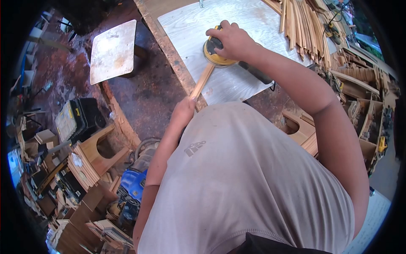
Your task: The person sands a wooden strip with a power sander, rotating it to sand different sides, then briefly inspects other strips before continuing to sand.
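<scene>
A yellow and black sander rests over the far end of a thin wooden strip on the whitish board of the workbench. My right hand is wrapped round the sander's top, its fingers curled over the black grip. The near end of the strip is gripped by my left hand, close to the bench's left edge. Where the strip passes under the sander, it is hidden.
Many wooden strips are piled at the back right. A square-topped stool stands left of the bench. Lower left are a black toolbox, a blue machine and cut wooden panels. Wood scraps fill the right side.
</scene>
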Demonstrator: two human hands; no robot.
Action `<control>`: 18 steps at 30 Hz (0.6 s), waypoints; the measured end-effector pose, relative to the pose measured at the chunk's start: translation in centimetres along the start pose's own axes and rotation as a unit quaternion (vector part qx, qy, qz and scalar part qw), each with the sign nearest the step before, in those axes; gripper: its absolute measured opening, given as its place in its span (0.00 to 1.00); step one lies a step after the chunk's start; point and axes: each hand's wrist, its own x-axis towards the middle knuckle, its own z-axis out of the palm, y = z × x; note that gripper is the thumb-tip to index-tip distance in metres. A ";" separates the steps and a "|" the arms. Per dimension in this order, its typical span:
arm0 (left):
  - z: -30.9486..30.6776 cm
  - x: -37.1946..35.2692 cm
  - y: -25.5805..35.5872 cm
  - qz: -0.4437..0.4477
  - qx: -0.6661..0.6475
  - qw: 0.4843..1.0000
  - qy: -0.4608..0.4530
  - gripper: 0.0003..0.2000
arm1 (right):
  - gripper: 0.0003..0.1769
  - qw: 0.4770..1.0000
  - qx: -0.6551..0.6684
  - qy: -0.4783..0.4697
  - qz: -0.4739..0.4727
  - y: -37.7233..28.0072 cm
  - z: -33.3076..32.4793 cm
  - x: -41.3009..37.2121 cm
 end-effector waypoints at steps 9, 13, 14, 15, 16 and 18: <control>0.0 0.1 0.0 -0.002 0.008 1.000 -0.002 0.22 | 0.30 0.999 -0.009 0.026 -0.018 -0.1 0.2 -0.3; 0.2 0.1 -0.5 0.009 0.001 1.000 0.002 0.23 | 0.30 0.999 -0.012 0.031 0.004 1.1 0.3 0.2; 0.3 0.0 -0.6 0.007 0.001 1.000 0.003 0.23 | 0.30 0.999 -0.011 0.030 0.003 1.4 0.1 0.4; 0.2 -0.1 -0.4 0.004 0.001 1.000 0.004 0.23 | 0.30 0.999 -0.013 0.039 0.016 1.6 -0.1 0.7; 0.1 -0.1 -0.2 0.001 0.001 1.000 0.006 0.23 | 0.30 0.998 -0.015 0.049 0.030 1.8 -0.3 0.8; 0.0 -0.1 -0.1 0.004 0.001 1.000 0.005 0.23 | 0.30 0.998 -0.026 0.047 0.023 1.2 -0.1 0.6</control>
